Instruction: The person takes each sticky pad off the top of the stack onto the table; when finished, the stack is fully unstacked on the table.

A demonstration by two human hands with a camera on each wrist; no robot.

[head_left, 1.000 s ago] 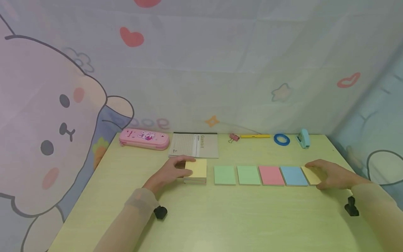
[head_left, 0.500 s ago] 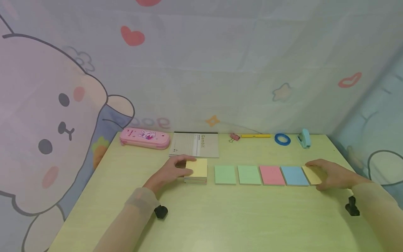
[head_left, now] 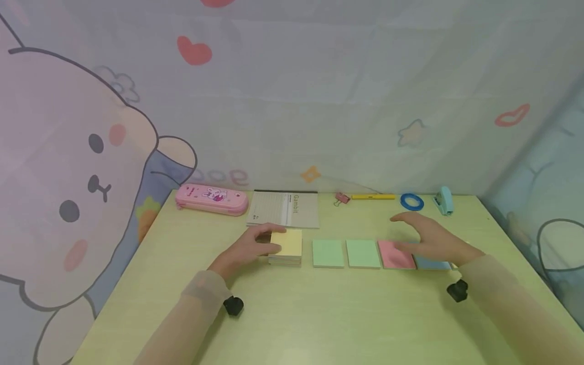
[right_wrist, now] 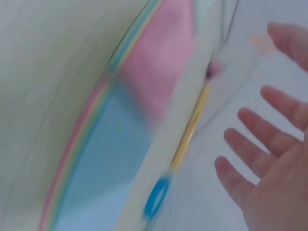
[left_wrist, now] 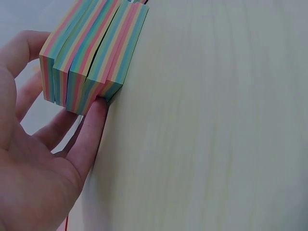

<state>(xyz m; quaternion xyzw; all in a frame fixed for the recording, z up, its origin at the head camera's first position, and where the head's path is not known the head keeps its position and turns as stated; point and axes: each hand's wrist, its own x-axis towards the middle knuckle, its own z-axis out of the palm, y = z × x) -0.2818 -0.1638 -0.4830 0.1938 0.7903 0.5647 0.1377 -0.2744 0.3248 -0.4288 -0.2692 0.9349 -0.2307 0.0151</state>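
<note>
Head view showed the note stack (head_left: 291, 242) sitting toward the far edge of the tabletop (head_left: 319, 314), yellow face up, its front side parallel to that edge; the top looked about square, so I couldn't tell a long axis. The left hand (head_left: 248, 248) gripped its left side between thumb and fingers. Rightward, two green pads (head_left: 327, 253), a pink pad (head_left: 395, 262) and a blue pad (head_left: 433, 264) ran in line, parallel to the far edge. Over the pink and blue hung the right hand (head_left: 433, 240), thumb wide of its fingers. Farther back, left to right, lay a pencil case (head_left: 212, 199), notebook (head_left: 283, 210), clip (head_left: 341, 198), yellow pen (head_left: 373, 196), blue ring (head_left: 404, 207) and stapler (head_left: 446, 202).
</note>
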